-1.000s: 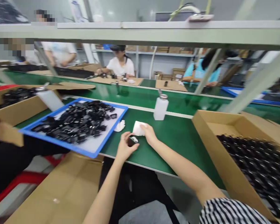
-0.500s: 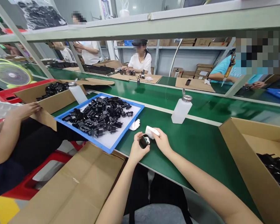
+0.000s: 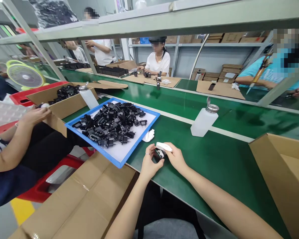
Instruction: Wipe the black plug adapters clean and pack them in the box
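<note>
My left hand is closed round a small black plug part just above the near edge of the green table. My right hand pinches a folded white cloth and presses it against the top of that part. Both hands meet right of the blue tray, which carries a heap of several black plug parts. A crumpled white cloth lies on the table between the tray and my hands.
A white dispenser bottle stands behind my hands. An open cardboard box sits at the right, another box with black parts at the left, flat cardboard below. A person's arm reaches in at left; other people work across the belt.
The view has swung left and down, so the right box shows less. My hands stay together on the part; the cloth has turned from a bunched wad to a flat fold on top.
</note>
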Action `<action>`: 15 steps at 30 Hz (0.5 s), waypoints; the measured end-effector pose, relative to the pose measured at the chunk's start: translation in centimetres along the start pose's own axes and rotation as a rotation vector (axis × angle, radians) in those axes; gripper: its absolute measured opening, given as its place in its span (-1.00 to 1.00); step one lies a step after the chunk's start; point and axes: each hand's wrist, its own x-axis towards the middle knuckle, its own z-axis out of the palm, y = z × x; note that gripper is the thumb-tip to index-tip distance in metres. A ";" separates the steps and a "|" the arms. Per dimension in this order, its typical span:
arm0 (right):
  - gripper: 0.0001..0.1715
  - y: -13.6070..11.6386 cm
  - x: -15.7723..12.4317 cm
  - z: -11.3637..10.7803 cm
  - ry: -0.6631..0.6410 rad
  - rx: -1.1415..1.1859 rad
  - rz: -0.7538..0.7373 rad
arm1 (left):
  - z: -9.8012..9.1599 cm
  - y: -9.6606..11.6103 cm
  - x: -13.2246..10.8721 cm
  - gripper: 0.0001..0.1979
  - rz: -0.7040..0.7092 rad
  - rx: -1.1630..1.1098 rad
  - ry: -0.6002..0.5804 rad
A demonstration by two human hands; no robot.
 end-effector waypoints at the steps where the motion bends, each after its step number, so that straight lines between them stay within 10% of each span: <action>1: -0.73 -0.1 -0.1 0.0 -0.012 -0.003 -0.008 | 0.1 0.0 -0.1 -0.43 -0.001 0.021 0.005; 15: -0.66 -1.3 -2.9 -1.3 -0.145 -0.117 -0.173 | 0.1 0.1 -0.4 -0.47 0.010 0.315 0.176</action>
